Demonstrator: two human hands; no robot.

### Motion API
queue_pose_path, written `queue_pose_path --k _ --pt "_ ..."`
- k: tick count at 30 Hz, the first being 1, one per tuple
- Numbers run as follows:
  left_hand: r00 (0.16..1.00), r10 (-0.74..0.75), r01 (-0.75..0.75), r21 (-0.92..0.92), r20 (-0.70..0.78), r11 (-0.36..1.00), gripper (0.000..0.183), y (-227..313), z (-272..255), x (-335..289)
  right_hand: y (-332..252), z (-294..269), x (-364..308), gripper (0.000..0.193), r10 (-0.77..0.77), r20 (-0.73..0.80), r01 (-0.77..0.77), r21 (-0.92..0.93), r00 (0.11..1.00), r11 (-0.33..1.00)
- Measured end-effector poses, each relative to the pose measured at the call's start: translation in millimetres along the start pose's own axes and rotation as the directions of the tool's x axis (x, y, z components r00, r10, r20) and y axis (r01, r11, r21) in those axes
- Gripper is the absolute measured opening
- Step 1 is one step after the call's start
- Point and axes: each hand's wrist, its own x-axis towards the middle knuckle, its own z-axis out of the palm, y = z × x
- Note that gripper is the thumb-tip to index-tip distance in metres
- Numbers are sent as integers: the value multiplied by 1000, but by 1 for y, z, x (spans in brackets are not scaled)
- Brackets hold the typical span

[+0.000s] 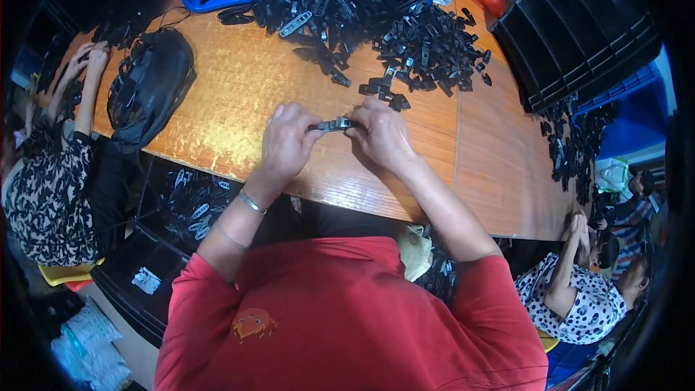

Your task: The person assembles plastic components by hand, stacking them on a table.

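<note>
Your left hand (pixel 287 139) and right hand (pixel 384 132) pinch opposite ends of a slim black-and-grey plastic-looking piece (pixel 334 125) between them; brace it level (finer details can't be told). Beneath: a glossy brown wooden worktop (pixel 224 94). Beyond your right hand, heaped black parts (pixel 427 51); well left, a seated co-worker (pixel 54 203).

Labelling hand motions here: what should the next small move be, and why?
Probably a gentle inward push: the left hand and right hand pinch opposite ends of a small dark clip-like piece over the table. Whether it's one part or two, I can't tell.
</note>
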Motion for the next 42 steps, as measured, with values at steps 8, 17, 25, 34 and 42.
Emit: queue_pose_path --k 8,17,25,34,42 --pt "999 -41 41 -17 17 999 16 5 2 7 6 7 33 14 -210 206 237 -118 956 964" --pt "842 -378 312 222 385 924 22 -25 -171 -57 39 -65 -12 19 39 -40 -47 -226 998 973" --pt "957 -275 259 153 94 954 24 -17 -154 -26 19 -47 -31 23 138 -46 -144 -145 989 979" --pt "974 163 -198 245 155 949 31 3 10 97 17 -24 -28 12 -4 -51 -8 -238 999 971" --pt "910 225 -349 350 349 869 31 5 16 109 21 -32 -44 12 -16 106 36 -186 994 982"
